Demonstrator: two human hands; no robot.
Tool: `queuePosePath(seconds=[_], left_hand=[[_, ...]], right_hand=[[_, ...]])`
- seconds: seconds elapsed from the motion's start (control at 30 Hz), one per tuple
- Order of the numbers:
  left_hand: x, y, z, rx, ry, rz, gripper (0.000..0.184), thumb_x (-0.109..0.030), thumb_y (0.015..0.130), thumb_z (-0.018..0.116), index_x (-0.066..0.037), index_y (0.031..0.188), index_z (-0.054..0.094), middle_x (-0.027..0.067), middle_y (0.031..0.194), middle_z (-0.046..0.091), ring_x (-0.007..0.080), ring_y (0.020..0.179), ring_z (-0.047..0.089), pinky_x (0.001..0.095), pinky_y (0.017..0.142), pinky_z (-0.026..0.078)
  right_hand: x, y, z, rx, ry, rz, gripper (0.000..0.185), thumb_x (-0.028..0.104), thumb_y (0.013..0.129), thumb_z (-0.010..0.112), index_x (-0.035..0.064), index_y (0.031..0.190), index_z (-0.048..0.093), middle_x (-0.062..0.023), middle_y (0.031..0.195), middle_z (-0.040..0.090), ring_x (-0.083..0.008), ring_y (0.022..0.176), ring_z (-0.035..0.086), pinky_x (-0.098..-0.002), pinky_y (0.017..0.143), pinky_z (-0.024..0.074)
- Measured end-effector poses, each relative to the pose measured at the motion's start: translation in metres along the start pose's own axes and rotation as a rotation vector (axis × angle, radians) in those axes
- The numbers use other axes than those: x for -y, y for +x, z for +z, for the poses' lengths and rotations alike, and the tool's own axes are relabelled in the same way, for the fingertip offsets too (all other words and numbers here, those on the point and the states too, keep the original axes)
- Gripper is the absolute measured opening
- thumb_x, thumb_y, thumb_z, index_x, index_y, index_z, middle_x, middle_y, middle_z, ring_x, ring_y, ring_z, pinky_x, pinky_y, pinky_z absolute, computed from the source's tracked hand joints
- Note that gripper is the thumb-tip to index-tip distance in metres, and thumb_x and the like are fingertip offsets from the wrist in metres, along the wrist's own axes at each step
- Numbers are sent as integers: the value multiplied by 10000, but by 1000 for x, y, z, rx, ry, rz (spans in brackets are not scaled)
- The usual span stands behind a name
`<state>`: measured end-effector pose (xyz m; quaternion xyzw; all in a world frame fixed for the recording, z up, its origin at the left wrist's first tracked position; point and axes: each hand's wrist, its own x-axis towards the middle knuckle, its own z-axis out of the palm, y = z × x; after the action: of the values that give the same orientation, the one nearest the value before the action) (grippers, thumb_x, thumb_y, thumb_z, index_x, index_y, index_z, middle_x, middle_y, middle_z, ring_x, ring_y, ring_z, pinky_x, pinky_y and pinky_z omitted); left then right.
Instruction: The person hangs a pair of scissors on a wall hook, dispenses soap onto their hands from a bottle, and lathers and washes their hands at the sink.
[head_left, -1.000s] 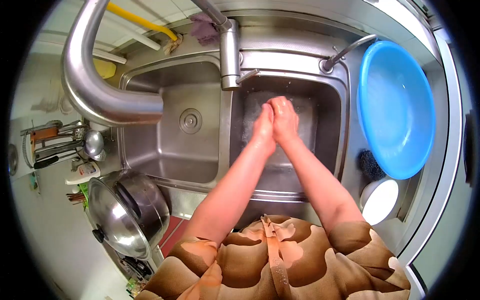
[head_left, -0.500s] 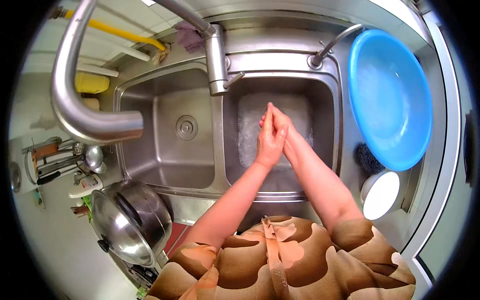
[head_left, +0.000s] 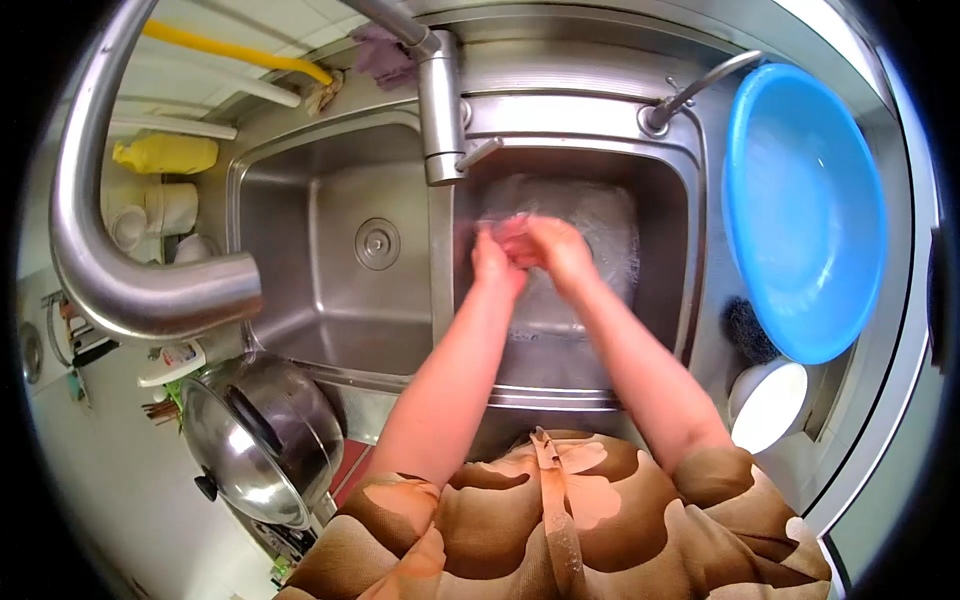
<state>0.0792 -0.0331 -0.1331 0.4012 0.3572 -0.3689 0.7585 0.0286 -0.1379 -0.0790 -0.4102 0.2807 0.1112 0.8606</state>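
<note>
Over the right sink basin (head_left: 665, 300), my left hand (head_left: 496, 264) and my right hand (head_left: 557, 250) are close together, near the basin's far left part. The fingers of both are smeared by motion, and pinkish where they meet. Whether anything lies between them I cannot make out. Shallow, slightly foamy water (head_left: 605, 215) covers the basin floor below. Just beyond my hands stands the faucet body (head_left: 440, 110) with its small lever (head_left: 480, 153).
A thick faucet spout (head_left: 170, 300) arches over the left basin (head_left: 330, 220). On the right counter are a blue plastic tub (head_left: 800, 220), a dark scouring pad (head_left: 748, 330) and a white bowl (head_left: 770, 405). A lidded steel pot (head_left: 265, 440) stands at left.
My hands were pressed together palm to palm; now they have shifted left and drawn slightly apart, with fingers blurred. The whole view has shifted a little.
</note>
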Motion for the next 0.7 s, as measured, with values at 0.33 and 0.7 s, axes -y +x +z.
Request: queuePosePath(seconds=[0.33, 0.7], left_hand=[[1, -84, 73, 97, 122, 60, 641, -519, 855, 522, -40, 1274, 443, 81, 1309, 453, 228, 1233, 383, 382, 1052, 270], [20, -71, 36, 136, 278, 42, 712, -577, 911, 298, -51, 1390, 273, 104, 1420, 337, 244, 1345, 248, 464, 1059, 201]], right_hand=[[-1, -10, 17, -172, -174, -241, 531, 345, 962, 369, 3, 1365, 326, -111, 1440, 302, -214, 1329, 275, -308, 1093, 183], [-7, 50, -102, -1070, -627, -332, 319, 252, 893, 476, -24, 979, 612, -198, 926, 650, -313, 837, 621, -412, 775, 461]])
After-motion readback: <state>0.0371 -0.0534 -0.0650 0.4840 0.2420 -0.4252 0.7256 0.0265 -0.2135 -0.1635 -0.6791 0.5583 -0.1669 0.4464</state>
